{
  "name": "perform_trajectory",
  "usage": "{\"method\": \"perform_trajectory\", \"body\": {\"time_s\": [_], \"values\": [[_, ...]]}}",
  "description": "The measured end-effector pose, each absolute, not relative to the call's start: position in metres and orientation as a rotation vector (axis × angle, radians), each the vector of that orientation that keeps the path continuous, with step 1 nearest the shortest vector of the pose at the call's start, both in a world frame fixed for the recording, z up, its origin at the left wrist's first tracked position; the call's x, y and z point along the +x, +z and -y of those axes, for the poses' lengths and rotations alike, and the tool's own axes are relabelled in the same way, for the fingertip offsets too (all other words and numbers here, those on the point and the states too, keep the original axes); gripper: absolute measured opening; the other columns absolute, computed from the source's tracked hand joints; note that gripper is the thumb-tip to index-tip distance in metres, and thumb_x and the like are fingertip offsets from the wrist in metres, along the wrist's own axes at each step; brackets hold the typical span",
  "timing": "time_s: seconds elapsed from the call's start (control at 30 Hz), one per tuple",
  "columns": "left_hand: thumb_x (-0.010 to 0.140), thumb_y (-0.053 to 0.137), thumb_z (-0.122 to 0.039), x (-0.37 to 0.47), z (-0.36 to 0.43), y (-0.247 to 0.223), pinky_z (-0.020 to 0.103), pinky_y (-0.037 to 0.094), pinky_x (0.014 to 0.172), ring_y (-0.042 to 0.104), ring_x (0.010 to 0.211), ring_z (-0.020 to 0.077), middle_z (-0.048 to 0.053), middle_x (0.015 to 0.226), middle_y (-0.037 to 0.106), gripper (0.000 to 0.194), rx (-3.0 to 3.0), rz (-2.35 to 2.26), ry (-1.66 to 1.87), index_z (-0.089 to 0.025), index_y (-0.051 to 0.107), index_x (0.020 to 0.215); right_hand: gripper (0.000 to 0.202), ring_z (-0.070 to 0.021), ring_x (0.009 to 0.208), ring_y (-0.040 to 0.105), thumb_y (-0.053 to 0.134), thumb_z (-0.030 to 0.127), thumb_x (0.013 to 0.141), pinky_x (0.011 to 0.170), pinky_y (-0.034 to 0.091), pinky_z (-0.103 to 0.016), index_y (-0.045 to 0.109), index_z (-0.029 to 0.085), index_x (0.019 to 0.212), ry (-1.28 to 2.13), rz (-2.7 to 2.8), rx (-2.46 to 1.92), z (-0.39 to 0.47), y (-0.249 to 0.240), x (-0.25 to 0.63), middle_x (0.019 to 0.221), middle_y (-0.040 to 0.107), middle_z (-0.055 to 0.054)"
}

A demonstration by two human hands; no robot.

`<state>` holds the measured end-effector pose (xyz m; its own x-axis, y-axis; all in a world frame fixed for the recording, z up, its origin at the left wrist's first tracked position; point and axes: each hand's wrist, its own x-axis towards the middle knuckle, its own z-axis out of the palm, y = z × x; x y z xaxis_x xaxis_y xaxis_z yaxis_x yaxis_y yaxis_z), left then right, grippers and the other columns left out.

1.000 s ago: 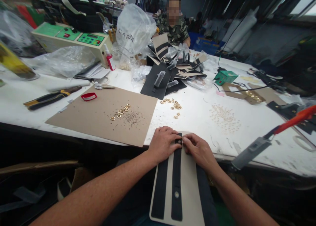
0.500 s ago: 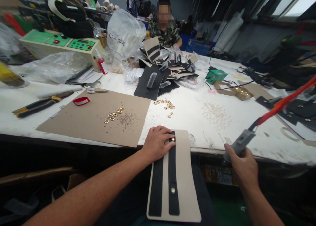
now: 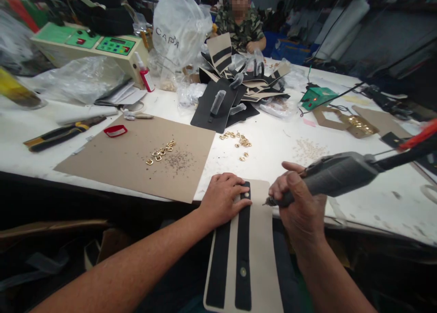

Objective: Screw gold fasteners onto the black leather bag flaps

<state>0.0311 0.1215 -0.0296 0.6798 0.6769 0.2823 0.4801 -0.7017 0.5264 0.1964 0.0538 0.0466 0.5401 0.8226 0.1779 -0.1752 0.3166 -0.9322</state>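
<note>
Here's the panel (image 3: 261, 249), its far end at the near edge of the surface (image 3: 273, 153) and the rest reaching back over the lap, two black strips along it. The left hand (image 3: 223, 198) presses down on that far end, thumb and forefinger parted around the upper stud (image 3: 246, 195) on the right-hand strip, curled around nothing; the lower stud (image 3: 243, 271) sits down near the strip's other end. And the right hand (image 3: 303, 208) has the driver (image 3: 341, 174), fingers closed snugly about its front, the tip pointing left over the panel's right side; whether it touches, I can't tell. Just left, the board (image 3: 133, 162) lies along the surface's near edge, gold rings (image 3: 160, 153) on it beside a scatter of dark bits (image 3: 182, 162), a red band (image 3: 115, 130) near its far left corner, pliers (image 3: 64, 133) off its left edge. More rings (image 3: 244, 141) lie just past the board's right edge, and behind them a heap of panels (image 3: 218, 105) fills the middle, with a green box (image 3: 316, 98) to its right. At the surface's far edge, a person (image 3: 241, 28) in camouflage faces this way.
</note>
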Motion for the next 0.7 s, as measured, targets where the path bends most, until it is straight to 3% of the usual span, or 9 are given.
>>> {"method": "perform_trajectory", "body": {"time_s": [0.17,0.3,0.7], "values": [[0.093,0.075,-0.049,0.031,-0.121,-0.03,0.048,0.038,0.106,0.057,0.128,0.0268,0.0,0.131,0.073,0.03,2.469,-0.9,0.651,-0.03,0.076,0.116,0.02,-0.0123,0.048,0.053,0.075,0.039,0.092,0.054,0.048,-0.029,0.064,0.022,0.097,0.739,0.932,-1.048,-0.077,0.029,0.181,0.061,0.051,0.008],[0.094,0.073,-0.05,0.03,-0.121,-0.027,0.049,0.037,0.105,0.057,0.127,0.0269,0.001,0.13,0.073,0.029,2.465,-0.894,0.639,-0.03,0.075,0.115,0.024,-0.0122,0.048,0.051,0.072,0.039,0.093,0.052,0.046,-0.029,0.059,0.023,0.083,0.737,0.975,-1.077,-0.081,0.022,0.179,0.06,0.049,0.007],[0.095,0.071,-0.049,0.031,-0.122,-0.028,0.049,0.037,0.106,0.055,0.13,0.0277,0.0,0.132,0.072,0.027,2.472,-0.889,0.619,-0.031,0.075,0.115,0.023,-0.0129,0.048,0.05,0.069,0.032,0.095,0.054,0.046,-0.031,0.057,0.024,0.077,0.796,1.008,-1.061,-0.083,0.017,0.181,0.059,0.049,0.007]]}}
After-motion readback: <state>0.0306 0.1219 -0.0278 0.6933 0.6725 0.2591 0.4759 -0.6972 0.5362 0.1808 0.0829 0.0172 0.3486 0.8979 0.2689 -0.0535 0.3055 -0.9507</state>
